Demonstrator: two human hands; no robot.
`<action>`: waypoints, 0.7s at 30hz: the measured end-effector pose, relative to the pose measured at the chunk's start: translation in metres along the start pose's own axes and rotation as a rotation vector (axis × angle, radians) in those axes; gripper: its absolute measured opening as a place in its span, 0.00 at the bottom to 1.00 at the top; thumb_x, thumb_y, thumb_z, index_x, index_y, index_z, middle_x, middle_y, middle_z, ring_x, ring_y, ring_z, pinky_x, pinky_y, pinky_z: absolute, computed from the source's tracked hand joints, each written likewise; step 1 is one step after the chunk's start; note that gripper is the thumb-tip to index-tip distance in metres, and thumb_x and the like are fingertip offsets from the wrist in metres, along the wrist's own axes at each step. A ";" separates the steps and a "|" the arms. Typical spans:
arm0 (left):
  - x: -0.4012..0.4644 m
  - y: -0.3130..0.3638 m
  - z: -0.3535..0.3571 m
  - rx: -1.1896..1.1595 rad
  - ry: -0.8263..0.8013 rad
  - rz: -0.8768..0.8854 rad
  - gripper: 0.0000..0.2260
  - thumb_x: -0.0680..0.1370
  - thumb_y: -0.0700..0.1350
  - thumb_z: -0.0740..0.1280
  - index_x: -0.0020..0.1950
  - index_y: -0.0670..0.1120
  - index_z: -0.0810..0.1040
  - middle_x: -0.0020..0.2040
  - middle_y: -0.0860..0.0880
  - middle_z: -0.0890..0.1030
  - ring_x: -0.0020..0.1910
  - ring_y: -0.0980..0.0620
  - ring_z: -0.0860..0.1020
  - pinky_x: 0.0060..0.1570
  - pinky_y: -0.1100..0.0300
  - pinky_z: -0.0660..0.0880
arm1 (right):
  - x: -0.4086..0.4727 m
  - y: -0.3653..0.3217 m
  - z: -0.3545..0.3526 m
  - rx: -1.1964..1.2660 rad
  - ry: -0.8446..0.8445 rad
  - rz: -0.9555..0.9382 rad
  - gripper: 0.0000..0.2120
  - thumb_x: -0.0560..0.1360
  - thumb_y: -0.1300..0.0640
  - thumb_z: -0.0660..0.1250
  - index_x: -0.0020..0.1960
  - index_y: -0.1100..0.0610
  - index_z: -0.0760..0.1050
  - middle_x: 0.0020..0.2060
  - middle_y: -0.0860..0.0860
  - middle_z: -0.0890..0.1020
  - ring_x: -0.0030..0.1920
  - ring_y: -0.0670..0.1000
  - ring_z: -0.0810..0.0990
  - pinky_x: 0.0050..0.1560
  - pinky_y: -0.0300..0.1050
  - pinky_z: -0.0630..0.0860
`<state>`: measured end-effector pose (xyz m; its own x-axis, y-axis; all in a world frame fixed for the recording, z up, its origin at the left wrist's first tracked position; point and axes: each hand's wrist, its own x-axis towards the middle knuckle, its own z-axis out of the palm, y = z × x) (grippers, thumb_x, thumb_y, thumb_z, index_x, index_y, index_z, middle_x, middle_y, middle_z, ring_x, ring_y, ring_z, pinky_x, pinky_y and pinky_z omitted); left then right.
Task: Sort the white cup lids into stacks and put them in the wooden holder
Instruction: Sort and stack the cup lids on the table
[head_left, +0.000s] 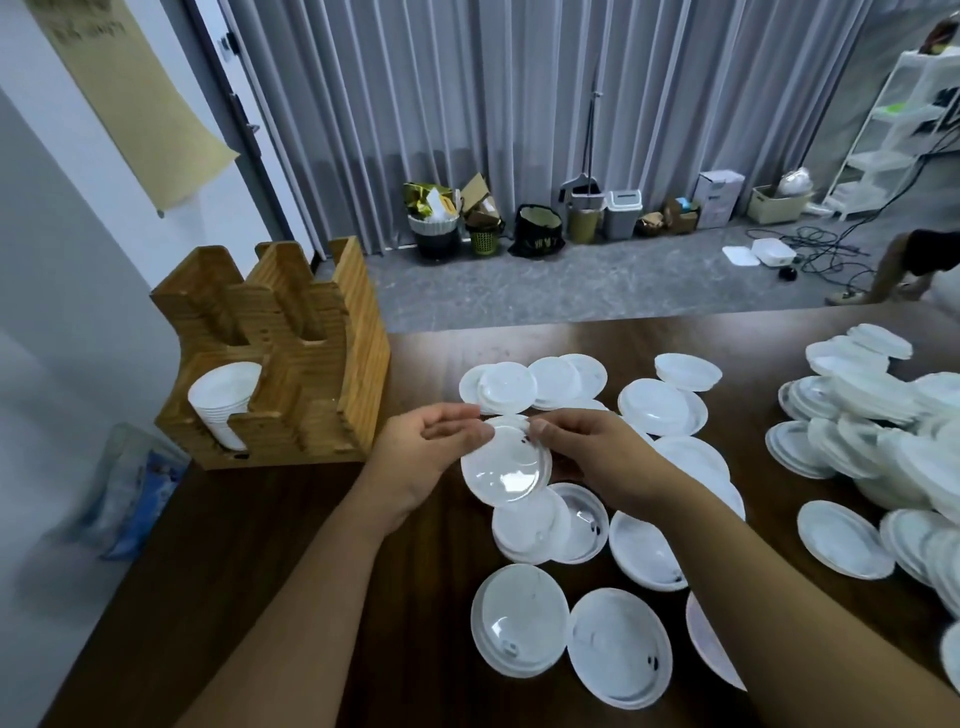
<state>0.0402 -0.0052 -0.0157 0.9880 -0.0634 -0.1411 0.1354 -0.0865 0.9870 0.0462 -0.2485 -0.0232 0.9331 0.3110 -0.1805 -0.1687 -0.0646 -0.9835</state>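
Both hands hold a small stack of white cup lids (506, 462) above the dark table (249, 571). My left hand (423, 457) grips its left edge with curled fingers, and my right hand (587, 447) pinches its right edge. The wooden holder (311, 374) stands at the table's left end, with a stack of white lids (223, 405) lying in its front left slot. Several loose lids (519, 618) lie scattered on the table in front of me and beyond my hands.
A large heap of white lids (883, 431) covers the table's right side. Blue plastic packaging (135, 493) lies off the table's left edge. Bins and boxes (587, 218) line the curtain on the floor behind. A person (914, 265) crouches at the far right.
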 end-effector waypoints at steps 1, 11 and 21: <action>-0.003 -0.004 0.003 -0.026 0.027 0.002 0.10 0.79 0.47 0.78 0.60 0.50 0.86 0.51 0.49 0.90 0.51 0.51 0.88 0.49 0.57 0.86 | -0.002 0.001 -0.006 0.027 0.044 0.007 0.11 0.86 0.52 0.69 0.60 0.55 0.88 0.54 0.56 0.90 0.55 0.57 0.89 0.57 0.50 0.87; -0.046 -0.045 0.052 0.906 -0.144 0.040 0.38 0.61 0.83 0.70 0.67 0.69 0.75 0.57 0.69 0.74 0.55 0.62 0.77 0.48 0.65 0.76 | -0.010 0.008 -0.042 0.135 0.370 0.013 0.07 0.85 0.56 0.70 0.57 0.57 0.86 0.51 0.57 0.89 0.45 0.54 0.90 0.43 0.42 0.85; -0.058 -0.050 0.066 0.707 0.120 0.173 0.17 0.74 0.65 0.67 0.60 0.62 0.81 0.51 0.64 0.81 0.50 0.61 0.81 0.46 0.59 0.81 | -0.026 0.015 -0.049 0.167 0.377 -0.047 0.07 0.85 0.54 0.70 0.58 0.53 0.86 0.48 0.51 0.90 0.46 0.51 0.90 0.44 0.40 0.84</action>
<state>-0.0285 -0.0625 -0.0623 0.9977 -0.0282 0.0614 -0.0632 -0.7082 0.7032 0.0346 -0.3046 -0.0326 0.9867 -0.0609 -0.1505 -0.1436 0.1055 -0.9840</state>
